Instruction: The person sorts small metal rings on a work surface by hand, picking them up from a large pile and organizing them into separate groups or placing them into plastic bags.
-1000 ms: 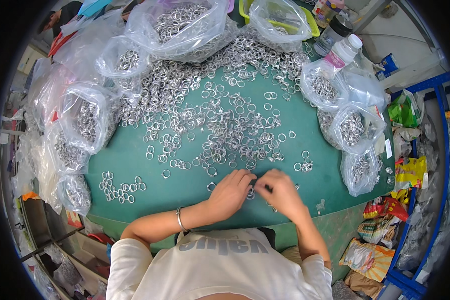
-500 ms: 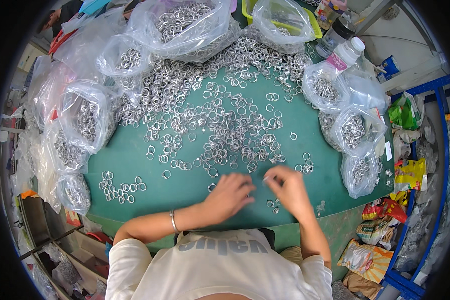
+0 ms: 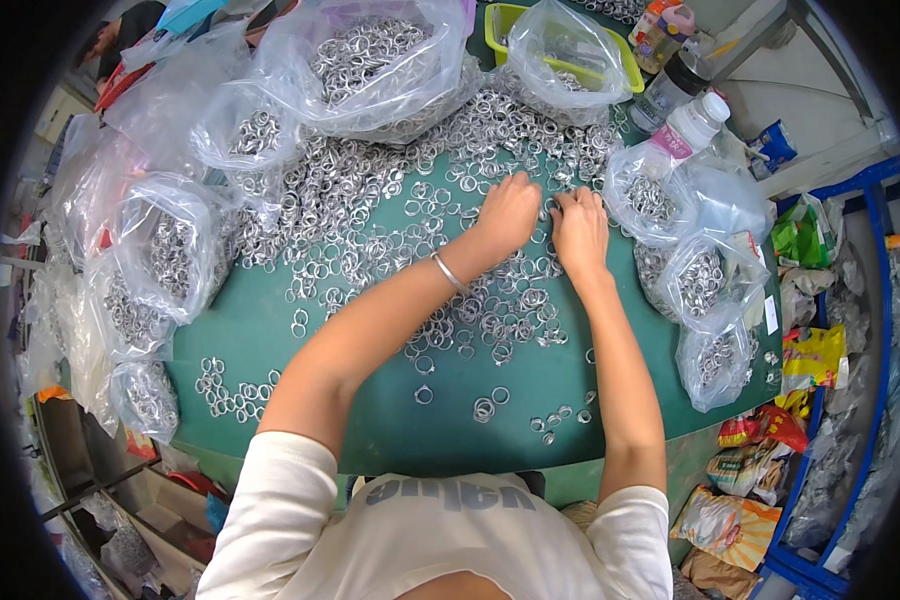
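Note:
Both arms reach across the green table (image 3: 370, 425) to the far part of a spread of loose silver metal rings (image 3: 355, 255). My left hand (image 3: 511, 212), a silver bangle (image 3: 448, 272) at its wrist, is closed with the fingers curled under. Its knuckles hide whatever is in it. Just to its right, my right hand (image 3: 581, 232) has its fingers bent down and drawn together among the rings. What its fingertips pinch cannot be made out. A thick heap of rings (image 3: 340, 165) lies beyond the hands. Near me are a few separate rings (image 3: 485, 408) and a small group (image 3: 235, 390) at left.
Clear plastic bags of rings (image 3: 170, 250) line the left side, with a large bag (image 3: 370, 70) behind. More bags (image 3: 705, 280) stand at right. A green basket (image 3: 635, 72), a white bottle (image 3: 692, 125) and a dark-lidded jar (image 3: 675, 90) stand at the back right.
Both hands have moved from the table's near edge to the far part of the ring spread. A few rings now show on the near surface where the hands were.

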